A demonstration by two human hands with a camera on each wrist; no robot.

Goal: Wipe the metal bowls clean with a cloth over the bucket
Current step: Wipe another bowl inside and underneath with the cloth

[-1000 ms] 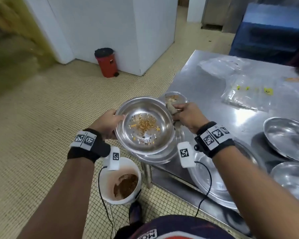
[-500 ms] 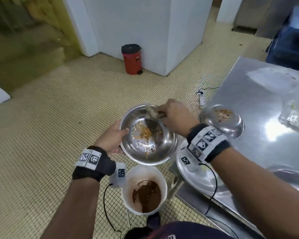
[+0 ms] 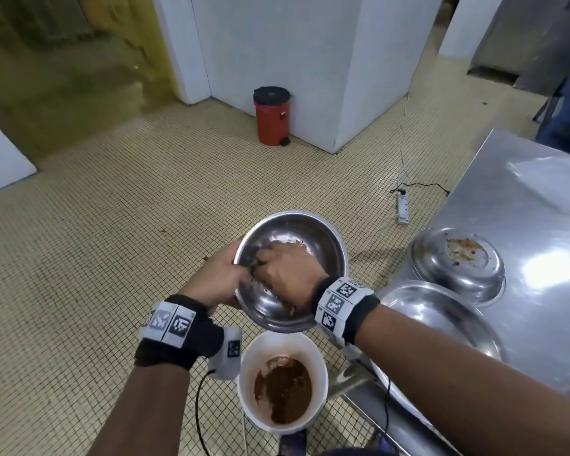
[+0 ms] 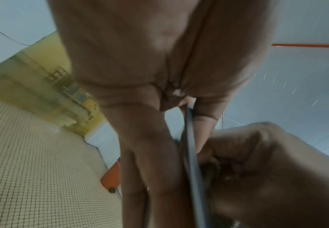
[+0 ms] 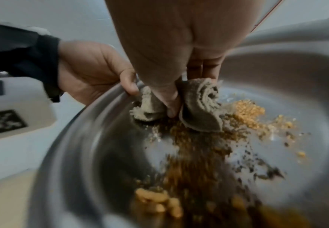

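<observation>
A metal bowl [image 3: 313,232] is tilted toward me above a white bucket [image 3: 249,386] of brown scraps on the floor. My left hand [image 3: 219,283] grips the bowl's left rim [image 4: 191,154], thumb inside. My right hand [image 3: 288,271] is inside the bowl and pinches a grey cloth [image 5: 200,106] against its wall. Yellow and brown crumbs [image 5: 245,114] lie under and beside the cloth in the right wrist view, and more gather at the bowl's low side [image 5: 159,200].
A steel table [image 3: 524,205] stands at the right with a small dirty bowl [image 3: 458,268] and a large metal bowl [image 3: 441,327] near its corner. A red pedal bin [image 3: 272,116] stands by the white wall, and a power strip [image 3: 402,207] lies on the tiled floor.
The bowl has swung from beside the table to over the bucket and tilted toward me. My right hand with the cloth has gone from the rim down into the bowl, dragging crumbs lower.
</observation>
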